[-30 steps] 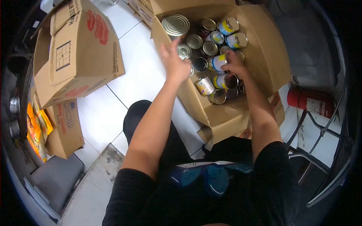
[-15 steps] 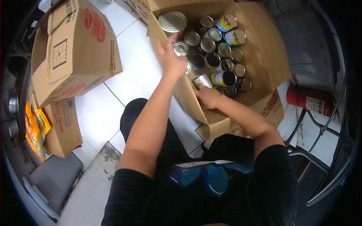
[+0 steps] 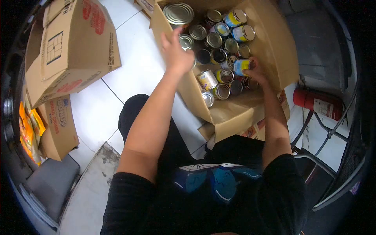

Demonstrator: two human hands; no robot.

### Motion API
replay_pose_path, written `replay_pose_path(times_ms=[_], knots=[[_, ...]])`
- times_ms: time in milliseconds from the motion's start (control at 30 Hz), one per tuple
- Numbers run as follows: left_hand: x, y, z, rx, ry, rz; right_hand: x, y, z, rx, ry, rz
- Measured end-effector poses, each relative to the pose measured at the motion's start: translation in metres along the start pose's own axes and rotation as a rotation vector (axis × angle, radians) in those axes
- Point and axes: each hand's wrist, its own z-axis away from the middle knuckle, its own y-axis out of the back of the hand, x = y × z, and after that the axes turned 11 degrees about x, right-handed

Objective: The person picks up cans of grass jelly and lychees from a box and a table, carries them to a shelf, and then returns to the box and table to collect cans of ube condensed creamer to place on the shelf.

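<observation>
An open cardboard box (image 3: 285, 51) holds many tin cans standing and leaning inside. My right hand (image 3: 257, 74) is closed around a can with a blue and yellow label (image 3: 241, 67), above other cans near the box's right side. My left hand (image 3: 178, 56) lies over the left wall, fingers spread, fingertips right by a small silver-topped can (image 3: 186, 42). Beyond those fingertips stands a large wide can (image 3: 178, 14) in the far left corner. A tilted can with a white label (image 3: 207, 80) and a silver-lidded can (image 3: 208, 99) sit near the front left.
To the left stands another cardboard box (image 3: 84, 51) on top of a smaller carton (image 3: 64, 129), with orange and yellow packets (image 3: 29, 131) beside it. A red cylinder (image 3: 319, 103) lies at the right near a metal-framed rack (image 3: 329, 135). White tiles (image 3: 131, 51) cover the floor.
My right hand has moved from the front left corner to the box's right side and now grips a blue and yellow can. My left hand stays at the left wall.
</observation>
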Motion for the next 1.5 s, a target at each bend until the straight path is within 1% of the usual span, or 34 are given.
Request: replay_pose_path(times_ms=[33,133,200,233,300,333,367,433,500,567,633,733,800,867,933,1000,1067,1133,1233,1267,1333,1367,1400,1433,1500], knots=[[0.002,0.000,0.000,-0.004,0.004,0.002,0.021,0.004,-0.007,0.056,0.136,-0.077],[0.004,0.001,0.000,-0.012,-0.011,-0.006,-0.050,-0.006,0.012,0.159,0.077,0.580],[0.003,0.001,0.000,-0.010,-0.030,-0.004,-0.099,-0.019,0.037,0.280,0.262,0.898],[0.002,0.000,0.000,-0.007,-0.039,0.002,-0.109,-0.024,0.043,0.336,0.361,1.054],[-0.002,0.001,0.000,0.000,-0.058,0.011,-0.065,-0.027,0.032,0.002,0.169,1.009],[-0.003,0.000,-0.001,0.005,-0.043,0.018,-0.055,-0.030,0.034,-0.122,0.135,1.077],[-0.002,0.000,0.000,0.008,-0.029,0.025,-0.050,-0.034,0.037,-0.251,0.106,1.138],[0.001,-0.002,0.000,0.010,-0.010,0.029,-0.044,-0.044,0.058,-0.437,0.177,1.461],[0.002,-0.002,0.000,0.009,0.000,0.015,-0.049,-0.048,0.052,-0.586,0.183,1.233],[0.005,0.000,0.000,-0.009,0.013,0.030,-0.047,-0.053,0.053,-0.626,0.196,1.144],[0.007,0.000,0.001,-0.011,0.016,0.036,-0.039,-0.057,0.056,-0.563,0.238,1.217],[0.007,-0.001,0.000,0.007,0.019,0.025,-0.036,-0.048,0.042,-0.672,0.049,0.932],[0.005,0.001,-0.001,-0.009,0.018,0.012,-0.034,-0.045,0.043,-0.609,0.062,0.952],[0.005,0.004,-0.001,-0.026,0.018,0.004,-0.018,-0.041,0.046,-0.558,0.102,1.042],[0.008,0.013,-0.002,-0.056,0.038,-0.004,0.026,-0.045,0.043,-0.535,0.184,1.205],[0.006,0.017,-0.002,-0.089,0.027,-0.036,0.031,-0.054,0.056,-0.434,0.272,1.360],[0.005,0.020,-0.001,-0.114,0.007,-0.062,0.028,-0.066,0.056,-0.453,0.293,1.430],[0.006,0.024,0.006,-0.133,-0.008,-0.078,0.023,-0.073,0.049,-0.608,0.243,1.418],[0.006,0.028,0.007,-0.144,-0.037,-0.103,0.056,-0.069,0.040,-0.421,0.366,1.155],[0.008,0.028,0.009,-0.131,-0.029,-0.086,0.041,-0.069,0.045,-0.384,0.342,1.203],[0.012,0.027,0.011,0.006,-0.263,-0.161,-0.003,-0.070,0.055,-0.305,0.298,1.287],[0.015,0.025,0.014,0.066,-0.380,-0.202,-0.028,-0.062,0.052,-0.400,0.206,1.224],[0.023,0.023,0.013,0.123,-0.557,-0.020,-0.055,-0.050,0.047,-0.498,0.111,1.157],[0.026,0.017,0.015,-0.009,-0.602,0.112,-0.084,-0.036,0.047,-0.594,0.014,1.086],[0.034,0.003,0.021,-0.271,-0.679,0.385,-0.152,0.001,0.052,-0.565,-0.016,0.858]])
